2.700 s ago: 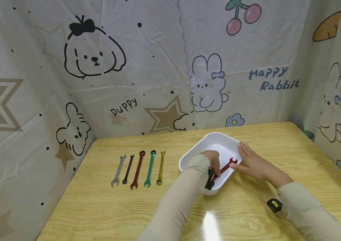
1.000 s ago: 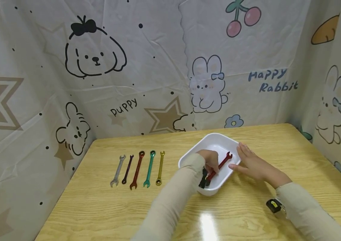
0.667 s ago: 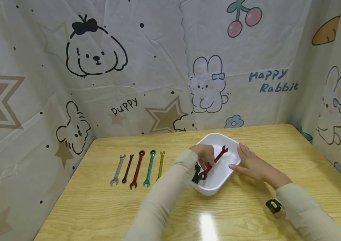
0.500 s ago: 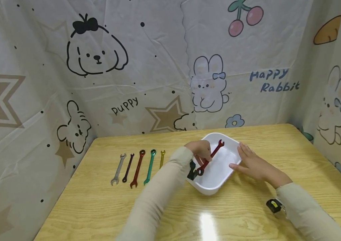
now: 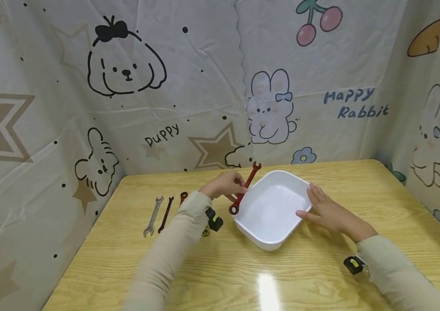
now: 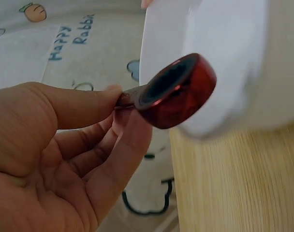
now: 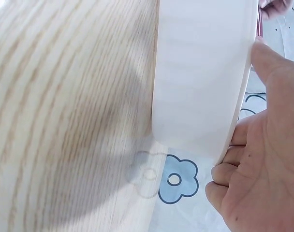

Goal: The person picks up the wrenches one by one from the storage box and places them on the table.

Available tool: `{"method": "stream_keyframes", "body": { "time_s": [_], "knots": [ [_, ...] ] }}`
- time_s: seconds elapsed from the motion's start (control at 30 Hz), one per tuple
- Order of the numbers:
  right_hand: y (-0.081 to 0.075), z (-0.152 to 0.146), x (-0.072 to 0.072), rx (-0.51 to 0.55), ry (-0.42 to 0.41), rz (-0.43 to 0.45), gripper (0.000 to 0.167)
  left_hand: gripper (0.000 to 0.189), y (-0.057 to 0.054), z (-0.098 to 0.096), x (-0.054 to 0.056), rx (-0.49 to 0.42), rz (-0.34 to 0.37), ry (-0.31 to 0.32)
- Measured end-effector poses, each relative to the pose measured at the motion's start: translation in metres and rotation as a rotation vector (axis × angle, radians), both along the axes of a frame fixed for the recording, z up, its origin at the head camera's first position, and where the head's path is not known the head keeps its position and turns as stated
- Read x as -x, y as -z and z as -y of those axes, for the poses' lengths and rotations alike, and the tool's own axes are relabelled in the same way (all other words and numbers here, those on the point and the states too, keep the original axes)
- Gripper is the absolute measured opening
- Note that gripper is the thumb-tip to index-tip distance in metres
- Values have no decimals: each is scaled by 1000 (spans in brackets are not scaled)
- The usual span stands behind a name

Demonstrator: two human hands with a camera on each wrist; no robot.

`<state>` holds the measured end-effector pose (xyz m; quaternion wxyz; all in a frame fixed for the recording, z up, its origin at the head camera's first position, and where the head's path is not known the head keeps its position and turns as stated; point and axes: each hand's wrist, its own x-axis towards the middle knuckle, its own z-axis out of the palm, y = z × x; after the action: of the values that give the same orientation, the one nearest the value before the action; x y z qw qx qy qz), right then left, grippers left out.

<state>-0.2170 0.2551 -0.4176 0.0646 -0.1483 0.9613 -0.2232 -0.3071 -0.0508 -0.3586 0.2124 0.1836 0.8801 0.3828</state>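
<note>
My left hand [image 5: 224,185] pinches a red combination wrench [image 5: 250,177] between thumb and fingers, at the left rim of the white plastic tub [image 5: 276,207]. The wrench leans with its jaw end up and its ring end down. In the left wrist view that ring end [image 6: 185,99] sticks out past the fingertips, in front of the tub's wall. My right hand [image 5: 332,216] rests against the tub's right rim, fingers extended. From the right wrist, its thumb and fingertips show along the rim of the tub [image 7: 200,72]. No tool shows inside the tub.
Left of the tub lie a silver wrench [image 5: 152,217], a dark purple wrench [image 5: 166,214] and an orange-red wrench [image 5: 183,196], partly behind my left sleeve. The ring of a gold wrench [image 5: 206,231] peeks out below the wrist camera. A printed curtain [image 5: 204,86] hangs behind the wooden table [image 5: 313,276].
My left hand has lifted the red wrench up and leftward from inside the tub to its left rim. My left sleeve now covers the green wrench. The right hand has stayed at the rim.
</note>
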Motion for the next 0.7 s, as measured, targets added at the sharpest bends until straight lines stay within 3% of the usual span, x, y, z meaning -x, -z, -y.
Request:
{"method": "stream_keyframes", "body": {
  "time_s": [0.2, 0.4, 0.7],
  "knots": [
    [0, 2, 0, -10, -5, -3, 99, 14, 6, 53, -3, -27, -45, -154],
    [0, 0, 1, -6, -2, -9, 99, 15, 10, 111, -10, 15, -111, -243],
    [0, 1, -2, 8, 0, -12, 99, 23, 24, 205, -27, 105, -107, -396]
  ]
}}
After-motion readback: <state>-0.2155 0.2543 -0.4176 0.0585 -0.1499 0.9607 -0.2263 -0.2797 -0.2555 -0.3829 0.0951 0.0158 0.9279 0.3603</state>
